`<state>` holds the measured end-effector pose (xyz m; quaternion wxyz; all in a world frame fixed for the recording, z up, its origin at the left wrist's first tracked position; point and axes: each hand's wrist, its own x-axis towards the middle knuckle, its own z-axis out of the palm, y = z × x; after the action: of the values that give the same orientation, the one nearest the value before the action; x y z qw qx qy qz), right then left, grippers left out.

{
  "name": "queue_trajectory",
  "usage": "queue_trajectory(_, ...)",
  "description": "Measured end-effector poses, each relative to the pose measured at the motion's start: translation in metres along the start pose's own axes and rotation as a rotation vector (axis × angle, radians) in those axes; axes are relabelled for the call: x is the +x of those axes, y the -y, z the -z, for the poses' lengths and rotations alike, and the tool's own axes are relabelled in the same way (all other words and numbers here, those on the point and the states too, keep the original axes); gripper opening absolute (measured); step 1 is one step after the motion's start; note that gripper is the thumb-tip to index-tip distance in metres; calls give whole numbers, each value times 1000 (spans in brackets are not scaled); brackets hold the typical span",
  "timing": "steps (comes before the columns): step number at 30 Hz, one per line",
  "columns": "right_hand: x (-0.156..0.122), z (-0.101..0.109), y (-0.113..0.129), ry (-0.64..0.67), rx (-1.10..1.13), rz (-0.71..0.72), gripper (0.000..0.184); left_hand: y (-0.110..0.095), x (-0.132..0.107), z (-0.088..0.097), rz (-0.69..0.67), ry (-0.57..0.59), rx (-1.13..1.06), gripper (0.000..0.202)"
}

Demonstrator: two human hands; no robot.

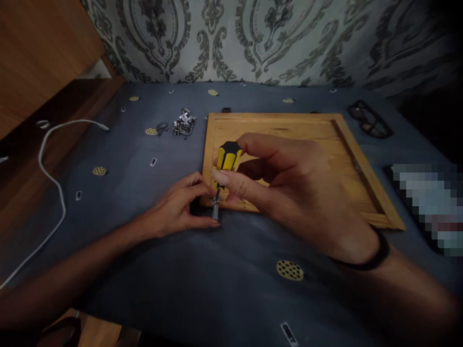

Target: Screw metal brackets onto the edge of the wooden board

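This looks like a room in a home: a dark blue printed cloth (pixel 224 270) spreads beneath the left hand (pixel 179 205) and right hand (pixel 300 188), with an ornate patterned backdrop (pixel 213 43) rising beyond them. Wooden furniture (pixel 47 53) and a white cable (pixel 64 208) sit left of the left hand; dark-framed glasses (pixel 366 120) lie beyond the right.

I see 1 white cable (pixel 64 207) curving over the blue-grey cloth (pixel 173 289), itself dotted with yellow ovals. Across at the right lie 1 pair of dark-framed glasses (pixel 369 120) and 1 dark-edged flat object (pixel 421 207), its face pixelated. A scroll-patterned grey backdrop (pixel 213 33) rises behind.
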<state>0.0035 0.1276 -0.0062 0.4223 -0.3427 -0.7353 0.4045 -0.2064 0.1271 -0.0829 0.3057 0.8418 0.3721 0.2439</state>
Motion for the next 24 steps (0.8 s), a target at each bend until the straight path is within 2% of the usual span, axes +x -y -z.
queue_trajectory(5,-1,-4,-7,-101,10,-12,36,2,-1,-1,-8,7,14,43)
queue_trajectory(12,-6,1,-5,25,91,6,15,2,-1,0,18,23,11,44)
queue_trajectory(14,-8,-1,-3,18,112,7,16,3,-1,0,16,22,16,46)
queue_trajectory(16,-9,-4,0,-82,95,9,20,4,-1,-1,3,12,20,46)
queue_trajectory(20,-10,-8,9,-381,66,84,29,2,0,0,5,10,-15,41)
queue_trajectory(24,-10,-8,11,-401,86,105,30,-1,1,2,37,36,-29,40)
